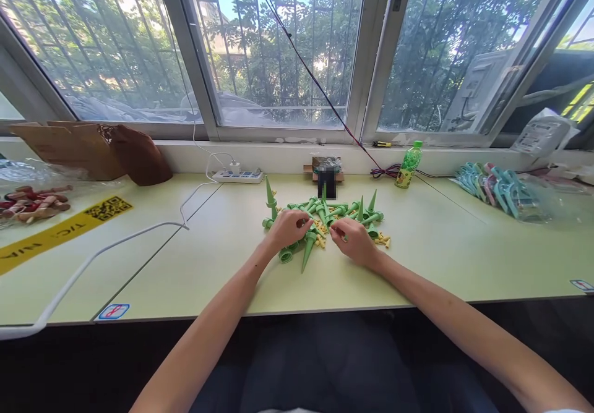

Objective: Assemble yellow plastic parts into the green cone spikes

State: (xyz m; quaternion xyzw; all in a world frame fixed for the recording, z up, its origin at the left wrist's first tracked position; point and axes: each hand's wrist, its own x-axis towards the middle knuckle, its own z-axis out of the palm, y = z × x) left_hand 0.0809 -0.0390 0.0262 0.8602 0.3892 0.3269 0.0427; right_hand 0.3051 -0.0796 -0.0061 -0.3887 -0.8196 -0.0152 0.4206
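Note:
Green plastic cone-shaped spikes (pixel 308 252) lie heaped in front of me, some standing point up and others on their sides. Small yellow pieces (pixel 383 240) are scattered among them. Over the left part of the heap, my left hand (pixel 288 229) has its thumb and fingers curled into a pinch. My right hand (pixel 356 241) is closed too, with bent fingers at the middle of the heap, facing the left. Whatever either hand holds is too small or hidden to make out. A green threaded collar (pixel 286 255) rests below my left hand.
Behind the heap stands a small box (pixel 341 169) with a blurred dark object before it. A green drink bottle (pixel 409 166) is at the back right, near bagged pastel items (pixel 499 190). A power strip (pixel 238 177) and a white tube (pixel 116 244) lie left.

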